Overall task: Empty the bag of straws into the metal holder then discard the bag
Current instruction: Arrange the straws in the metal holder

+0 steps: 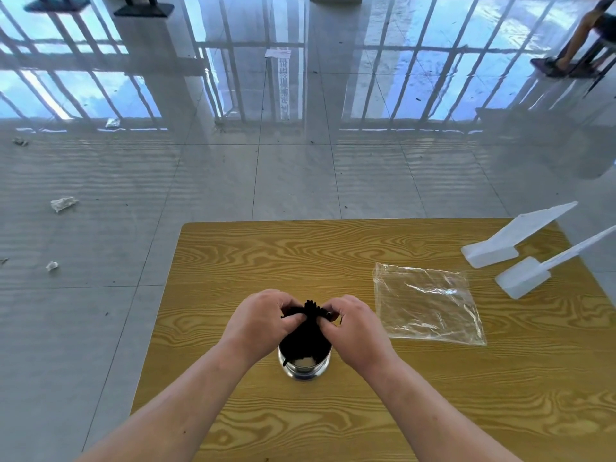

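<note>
We see both hands meeting over the metal holder (305, 365), which stands upright near the middle of the wooden table (333, 411). The left hand (258, 320) and the right hand (355, 325) are curled closed, fingers pinching the upper ends of a bundle of black straws (308, 323) from either side — the lower part of the bundle already sits down inside the holder, filling its mouth with black. One loose straw end pokes out over the rim on the left. The straw tips fan out a little between the two sets of fingertips.

The clear plastic bag (428, 306) lies flat and empty on the table to the right of the hands, well apart from the holder — nothing touches it. Beyond it, at the table's far right corner, rest two white plastic pieces (513, 248). Crumpled paper scraps (63, 203) lie on the glossy tiled floor (200, 181) to the left
</note>
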